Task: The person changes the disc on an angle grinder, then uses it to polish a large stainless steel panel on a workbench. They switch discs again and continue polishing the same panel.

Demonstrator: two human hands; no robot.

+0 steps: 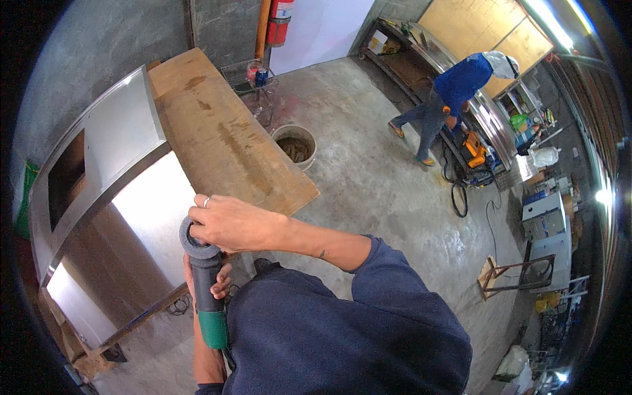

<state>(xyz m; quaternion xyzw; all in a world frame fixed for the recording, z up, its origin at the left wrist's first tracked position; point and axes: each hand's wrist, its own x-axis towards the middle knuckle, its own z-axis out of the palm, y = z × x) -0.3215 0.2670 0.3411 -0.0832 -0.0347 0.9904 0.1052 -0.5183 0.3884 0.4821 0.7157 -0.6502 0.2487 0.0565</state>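
Observation:
An angle grinder with a dark body and a green rear end stands upright close to my body. My left hand is wrapped round its body from below, partly hidden behind it. My right hand, with a ring on one finger, is closed over the grinder's head, its fingers curled at the round grey disc. The fingertips inside the disc are partly hidden. Just left of both hands lies a large shiny sheet-metal panel with a bent edge and a rectangular opening.
A wooden board lies beside the panel. Beyond it stands a bucket of murky contents near a wire rack. A person in blue bends over a workbench at the far right. A metal frame stands on the right.

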